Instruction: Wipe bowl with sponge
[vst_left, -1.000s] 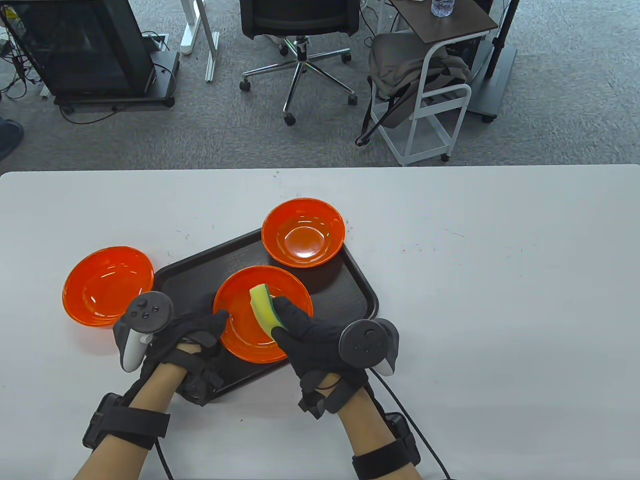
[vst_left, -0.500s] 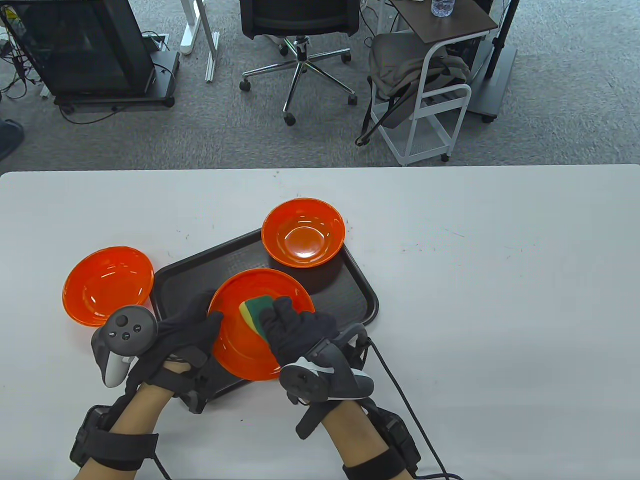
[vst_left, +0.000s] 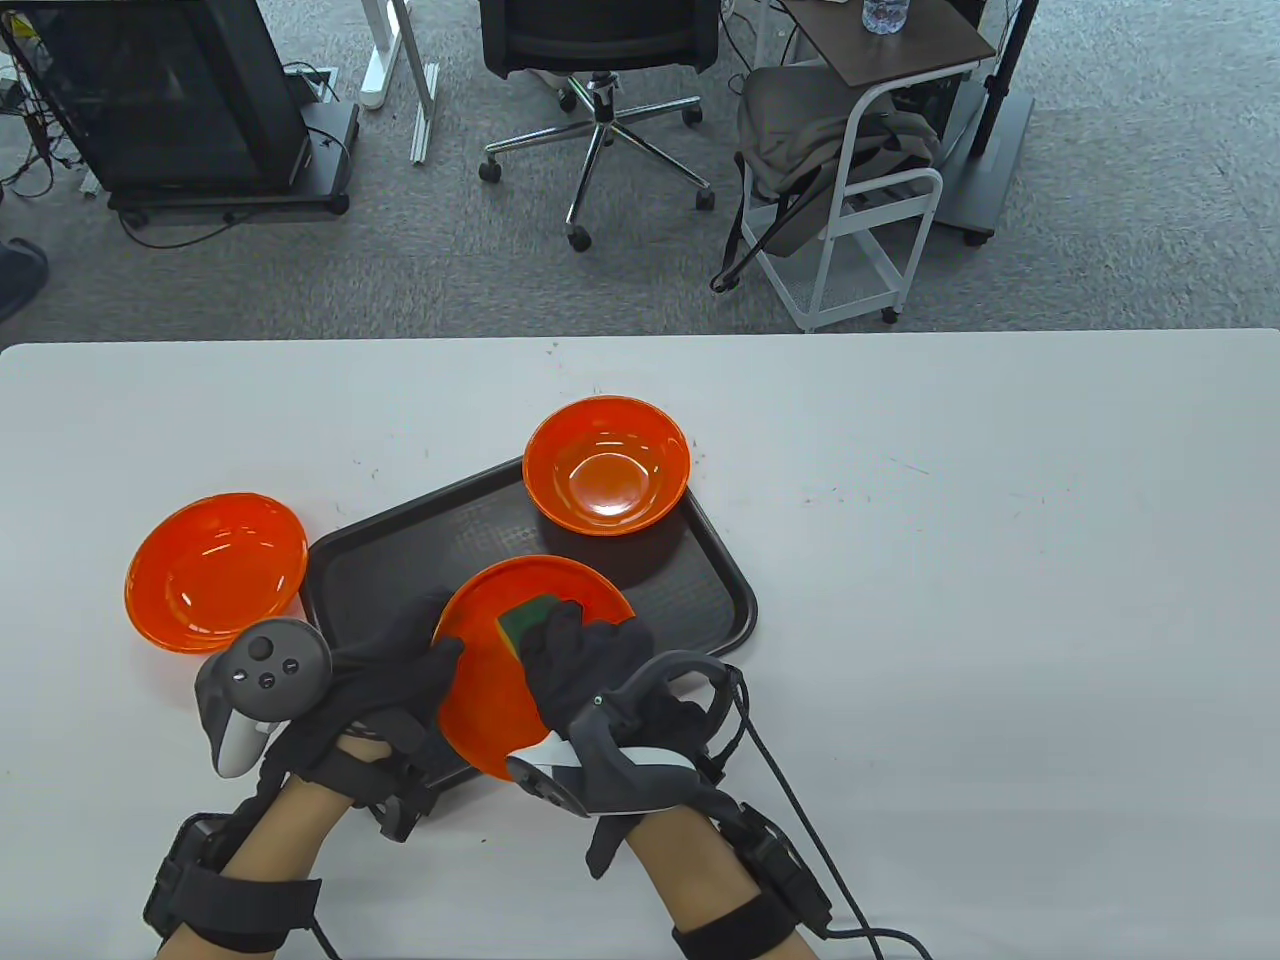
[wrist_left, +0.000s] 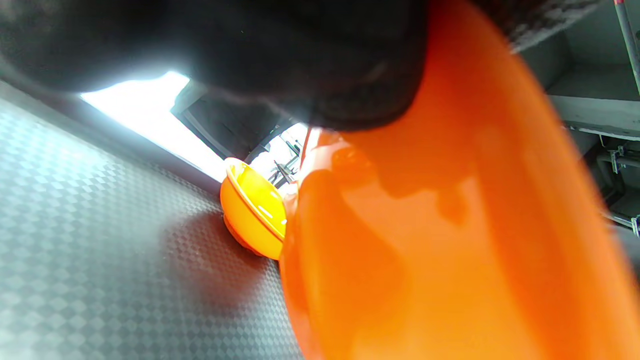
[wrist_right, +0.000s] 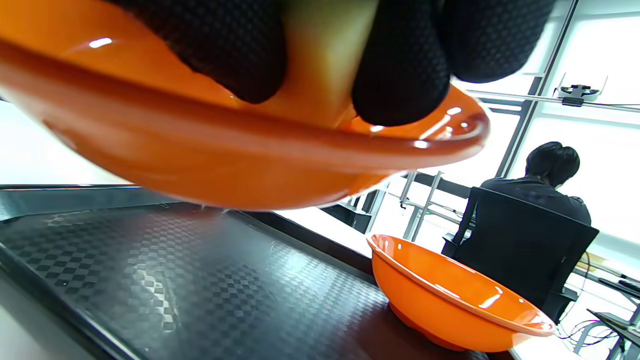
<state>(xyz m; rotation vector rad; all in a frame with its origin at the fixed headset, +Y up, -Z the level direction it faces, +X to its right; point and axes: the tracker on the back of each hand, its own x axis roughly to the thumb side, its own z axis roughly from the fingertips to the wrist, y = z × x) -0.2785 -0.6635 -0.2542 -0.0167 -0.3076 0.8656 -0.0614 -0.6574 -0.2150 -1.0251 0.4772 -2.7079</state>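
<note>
Table view: tilted bowl (vst_left: 495, 690) holds sponge (vst_left: 522, 617); right hand (vst_left: 590, 680) presses it.

The right hand (vst_left: 585, 665) covers most of the sponge (vst_left: 522, 618). The held bowl (wrist_left: 450, 240) shows blurred, its edges cut off in the left wrist view.

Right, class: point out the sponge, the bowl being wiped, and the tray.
sponge (vst_left: 522, 618): table view, on its green face above the right hand's fingers.
bowl being wiped (vst_left: 490, 690): table view, on its orange inner surface.
tray (vst_left: 400, 545): table view, on its bare dark floor.
</note>
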